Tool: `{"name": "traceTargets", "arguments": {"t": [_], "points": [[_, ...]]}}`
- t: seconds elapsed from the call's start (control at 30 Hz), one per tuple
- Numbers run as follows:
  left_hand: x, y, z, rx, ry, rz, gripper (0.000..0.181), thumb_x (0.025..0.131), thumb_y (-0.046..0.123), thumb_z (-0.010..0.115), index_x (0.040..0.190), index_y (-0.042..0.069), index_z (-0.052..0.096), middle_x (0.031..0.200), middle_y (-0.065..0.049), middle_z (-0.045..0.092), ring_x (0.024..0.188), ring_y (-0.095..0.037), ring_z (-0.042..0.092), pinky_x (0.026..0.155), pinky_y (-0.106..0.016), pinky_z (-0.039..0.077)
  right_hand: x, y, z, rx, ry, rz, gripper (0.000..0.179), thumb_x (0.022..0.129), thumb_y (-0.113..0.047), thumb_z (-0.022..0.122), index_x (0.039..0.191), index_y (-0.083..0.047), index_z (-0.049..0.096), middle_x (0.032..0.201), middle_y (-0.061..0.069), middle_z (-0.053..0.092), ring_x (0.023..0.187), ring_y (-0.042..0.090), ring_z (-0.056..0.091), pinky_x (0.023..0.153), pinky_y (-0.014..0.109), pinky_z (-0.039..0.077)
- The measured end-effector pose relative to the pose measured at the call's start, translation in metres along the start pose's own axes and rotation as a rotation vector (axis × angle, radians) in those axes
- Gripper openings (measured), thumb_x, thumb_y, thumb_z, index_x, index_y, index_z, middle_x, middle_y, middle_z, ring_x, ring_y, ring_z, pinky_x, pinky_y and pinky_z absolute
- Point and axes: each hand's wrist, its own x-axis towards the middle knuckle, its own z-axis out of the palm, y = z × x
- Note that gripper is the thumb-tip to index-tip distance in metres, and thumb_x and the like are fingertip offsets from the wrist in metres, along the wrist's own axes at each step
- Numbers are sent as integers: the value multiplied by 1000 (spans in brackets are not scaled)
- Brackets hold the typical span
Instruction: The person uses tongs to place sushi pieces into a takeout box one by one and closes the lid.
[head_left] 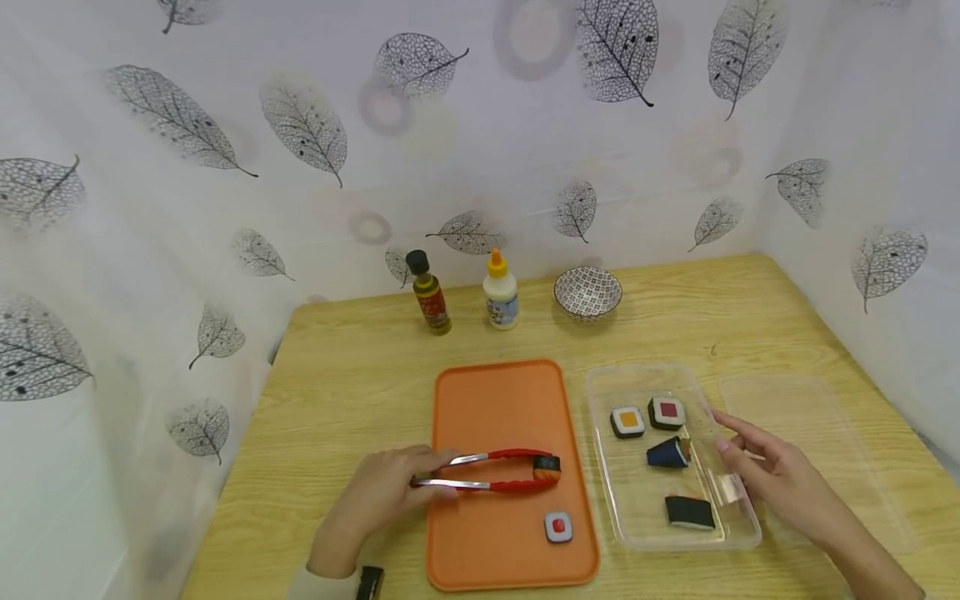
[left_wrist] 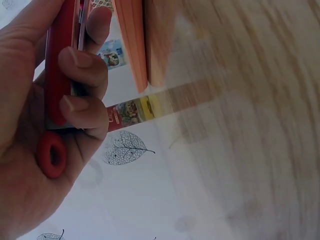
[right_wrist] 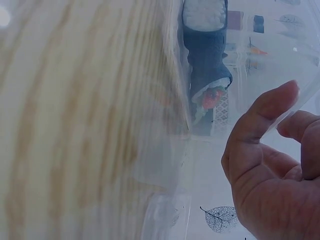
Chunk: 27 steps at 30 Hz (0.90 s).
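Observation:
My left hand (head_left: 393, 483) grips a pair of tongs (head_left: 468, 485) with metal arms and red tips, over an orange tray (head_left: 491, 408). Between the tips sits a toy sushi piece (head_left: 547, 467), dark-banded with orange. In the left wrist view, fingers wrap around the tongs' red handle (left_wrist: 59, 75), with a red ring at its end. Nearer on the tray lies a sushi roll (head_left: 558, 527) with a red centre. At the right, my right hand (head_left: 776, 471) pinches the side wall of a clear plastic container (head_left: 626, 508) between thumb and forefinger.
Inside the container are a yellow-centred roll (head_left: 627, 422), a red-centred roll (head_left: 667, 412), a hand roll (head_left: 668, 452) and a black-wrapped piece (head_left: 690, 512). A clear lid (head_left: 817, 442) lies right of it. Behind stand a dark-capped bottle (head_left: 430, 296), a white bottle (head_left: 501, 296) and a patterned bowl (head_left: 588, 293).

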Motion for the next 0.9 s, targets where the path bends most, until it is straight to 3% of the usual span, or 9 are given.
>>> {"name": "traceTargets", "arguments": {"t": [0.27, 0.53, 0.73, 0.9], "points": [[-1, 0, 3, -46, 51, 35, 41, 91, 53, 75, 128, 35, 76, 82, 19, 62, 64, 5, 42, 59, -16, 38, 0, 2, -1, 7, -4, 6, 54, 113, -15, 48, 162, 2, 32, 102, 0, 56, 81, 6, 62, 58, 30, 56], [3, 9, -3, -123, 114, 77, 45, 92, 51, 76, 133, 34, 73, 81, 22, 56, 62, 7, 40, 56, -11, 35, 0, 2, -1, 6, -7, 0, 54, 113, -15, 47, 162, 1, 32, 103, 2, 56, 81, 7, 63, 59, 31, 57], [19, 22, -13, -105, 176, 173, 42, 92, 48, 77, 130, 30, 75, 79, 19, 60, 62, 7, 39, 56, -8, 32, 0, 3, -2, 3, -1, 1, 54, 113, -15, 48, 162, 0, 33, 102, 1, 57, 79, 6, 63, 59, 31, 58], [36, 38, -21, -38, 145, 226, 43, 94, 52, 74, 131, 31, 74, 78, 16, 63, 61, 5, 40, 56, -9, 31, 0, 4, -2, -2, -8, -6, 54, 113, -15, 48, 162, 0, 33, 103, 2, 58, 84, 5, 63, 60, 32, 58]]}}
